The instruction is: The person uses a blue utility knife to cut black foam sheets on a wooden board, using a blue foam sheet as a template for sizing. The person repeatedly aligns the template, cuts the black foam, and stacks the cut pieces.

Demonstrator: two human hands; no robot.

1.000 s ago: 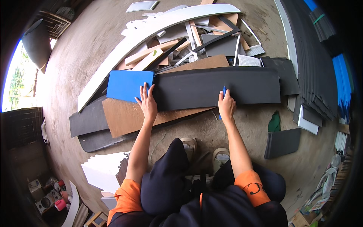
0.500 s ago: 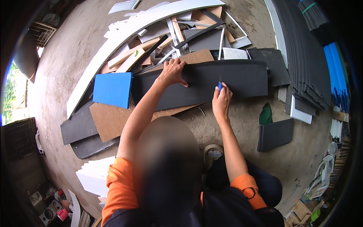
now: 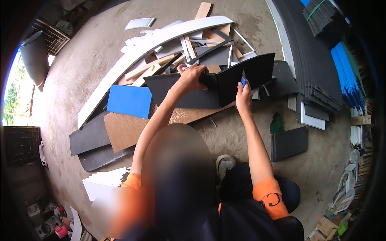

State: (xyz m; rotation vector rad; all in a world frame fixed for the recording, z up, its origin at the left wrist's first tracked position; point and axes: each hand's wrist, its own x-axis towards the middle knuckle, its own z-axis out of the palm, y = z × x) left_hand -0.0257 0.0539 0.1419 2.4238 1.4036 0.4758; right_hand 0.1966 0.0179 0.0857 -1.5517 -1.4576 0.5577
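A long black foam-like sheet [image 3: 185, 94] is folded along a crease or cut near its middle, and its right part [image 3: 257, 71] tilts up and away. My left hand [image 3: 191, 78] grips the far edge of the left part, thumb on the near face and fingers over the top. In my right hand [image 3: 243, 98] is a blue-handled utility knife [image 3: 243, 82], blade pointing up, in front of the right part just right of the fold. Beneath the sheet lies a brown board [image 3: 124, 130], with a blue sheet [image 3: 128, 101] on it to the left.
Beyond the sheet, white, tan and black offcuts [image 3: 165, 62] lie heaped behind a curved white strip [image 3: 102, 90]. Stacked black sheets [image 3: 309, 76] line the right side. A black block [image 3: 288, 143] and a green scrap [image 3: 276, 123] rest on the floor, white sheets [image 3: 102, 184] at lower left.
The black sheet was flat and is now bent at the middle, its right part raised. The knife has moved from the sheet's face slightly right and up, while my left hand keeps its grip.
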